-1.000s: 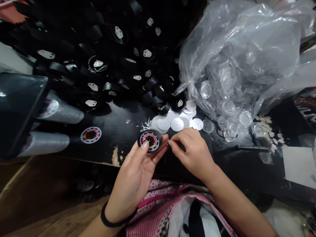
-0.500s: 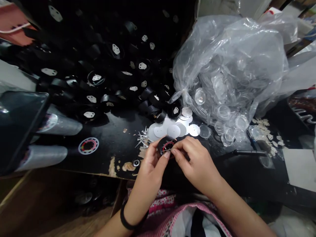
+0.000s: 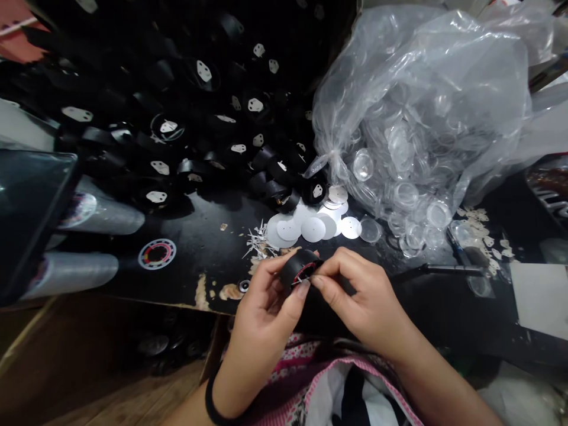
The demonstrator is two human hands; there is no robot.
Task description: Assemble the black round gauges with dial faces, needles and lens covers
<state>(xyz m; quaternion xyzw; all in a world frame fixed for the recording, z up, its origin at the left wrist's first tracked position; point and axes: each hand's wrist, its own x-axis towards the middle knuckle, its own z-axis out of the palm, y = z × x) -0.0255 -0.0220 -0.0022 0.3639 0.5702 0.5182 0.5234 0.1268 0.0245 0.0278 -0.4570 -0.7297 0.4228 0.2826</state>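
Observation:
My left hand (image 3: 270,302) is closed around a black round gauge (image 3: 298,266) with a red-marked dial, tilted so that its side wall shows. A small white pointer (image 3: 302,278) lies across the dial by my left thumb. At the gauge's near right edge, my right hand (image 3: 350,296) has thumb and forefinger pinched together; whatever sits between them is too small to make out. Just beyond the hands are loose white pointers (image 3: 258,239) in a small pile and several silvery discs (image 3: 313,228).
Many black housings (image 3: 266,177) are heaped at the back. A clear plastic bag (image 3: 408,118) of transparent covers stands at the back right. A printed dial (image 3: 157,254) lies left, beside plastic-wrapped stacks (image 3: 84,272). A black tool (image 3: 452,270) and white card (image 3: 539,299) are at right.
My left hand has tipped the gauge so more of its black side shows and its dial faces further to the right. Both hands have shifted slightly lower in view.

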